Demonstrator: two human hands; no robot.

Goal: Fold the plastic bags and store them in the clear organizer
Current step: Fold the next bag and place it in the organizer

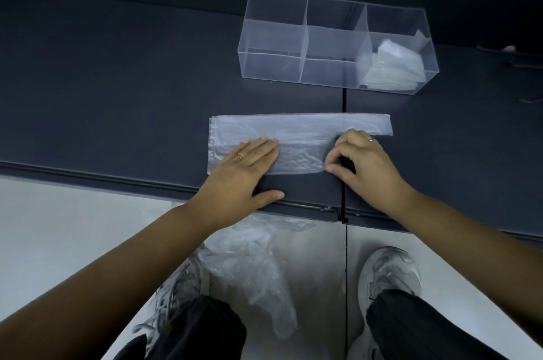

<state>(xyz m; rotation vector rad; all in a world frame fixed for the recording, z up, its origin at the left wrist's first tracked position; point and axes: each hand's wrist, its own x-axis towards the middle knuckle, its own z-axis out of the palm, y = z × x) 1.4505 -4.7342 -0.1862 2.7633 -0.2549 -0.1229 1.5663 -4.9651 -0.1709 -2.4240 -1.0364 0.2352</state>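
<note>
pinched between the thumb and curled fingers of the right hand [364,162], the near right end of the plastic bag [299,130] lay on the dark table [117,95]. from this pinch the bag stretched to the left, its long axis from side to side. the left hand [244,171] pressed it flat with straight fingers, left of the pinch. beyond the pinch, slightly right, stood the clear organizer [273,36], with folded bags [390,65] in its right compartment. the coming fold probably goes from the pinch leftward.

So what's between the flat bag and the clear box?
Between the bag and the clear box: only bare dark table with a thin black seam, head view.
</note>
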